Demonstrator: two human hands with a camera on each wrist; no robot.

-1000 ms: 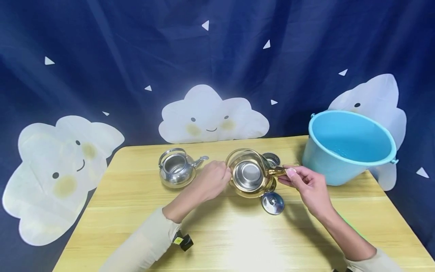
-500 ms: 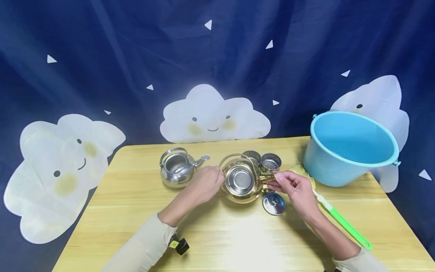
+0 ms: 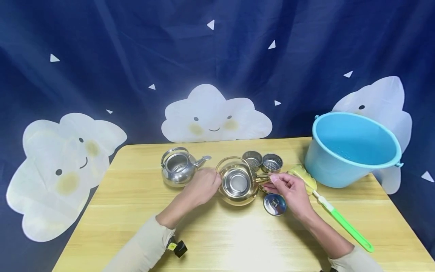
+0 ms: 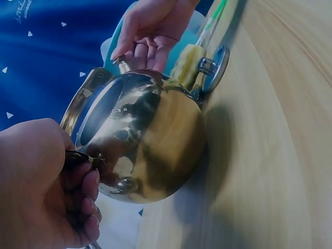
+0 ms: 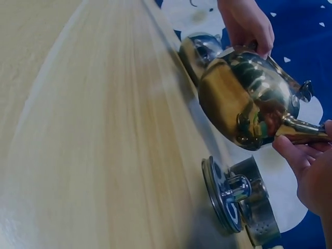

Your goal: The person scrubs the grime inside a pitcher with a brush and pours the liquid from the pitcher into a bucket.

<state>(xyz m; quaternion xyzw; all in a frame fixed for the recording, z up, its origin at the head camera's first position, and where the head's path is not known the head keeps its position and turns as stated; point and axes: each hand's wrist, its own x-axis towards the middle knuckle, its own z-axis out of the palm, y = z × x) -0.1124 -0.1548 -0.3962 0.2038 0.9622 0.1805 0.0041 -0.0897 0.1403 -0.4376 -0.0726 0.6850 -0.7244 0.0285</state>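
A shiny gold teapot (image 3: 234,199) without a lid is held between both hands, its steel-lined mouth facing up in the head view. My left hand (image 3: 202,187) grips the hoop handle's lower end at the pot's left side, fingers curled in the left wrist view. On the opposite side, my right hand (image 3: 292,193) pinches the spout (image 5: 301,130) between thumb and fingers. To the left stands a silver teapot (image 3: 178,177), also lidless. A silver lid (image 3: 274,206) lies below the spout, and a gold piece beside it is mostly hidden by the right hand.
Two perforated metal strainers (image 3: 272,163) stand behind the gold teapot. A yellow sponge brush (image 3: 304,178) with a green handle (image 3: 351,229) lies to the right. The light blue bucket (image 3: 334,168) stands at the back right, before a dark blue curtain (image 3: 238,49).
Both hands have brought the gold teapot left and toward the near side. The strainers and sponge brush, earlier mostly covered, now show.
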